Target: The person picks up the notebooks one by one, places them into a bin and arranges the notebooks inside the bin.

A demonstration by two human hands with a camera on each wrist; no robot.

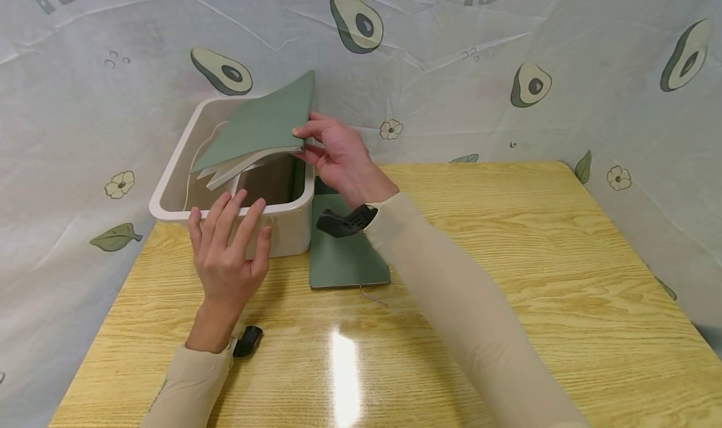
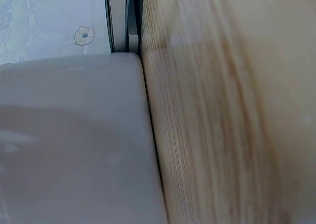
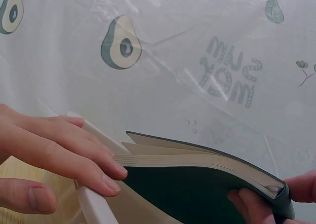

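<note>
My right hand (image 1: 338,155) pinches a green soft-cover notebook (image 1: 265,118) by its spine, thumb on the upper cover and fingers underneath. The notebook is tilted over a white plastic bin (image 1: 287,224), its cream pages fanning apart on the left. In the right wrist view the notebook's dark underside (image 3: 173,189) shows, with the right fingertips (image 3: 252,204) beneath the spine. My left hand (image 1: 225,259) lies at the bin's front rim with its fingers extended and spread. It also appears at the left of the right wrist view, close to the page edges.
Beside the bin, another green notebook (image 1: 350,255) lies on the wooden table (image 1: 507,277), a thin ribbon trailing from it. An avocado-print sheet (image 1: 429,58) hangs behind the table. The left wrist view shows the bin's wall (image 2: 74,135) along the wood grain.
</note>
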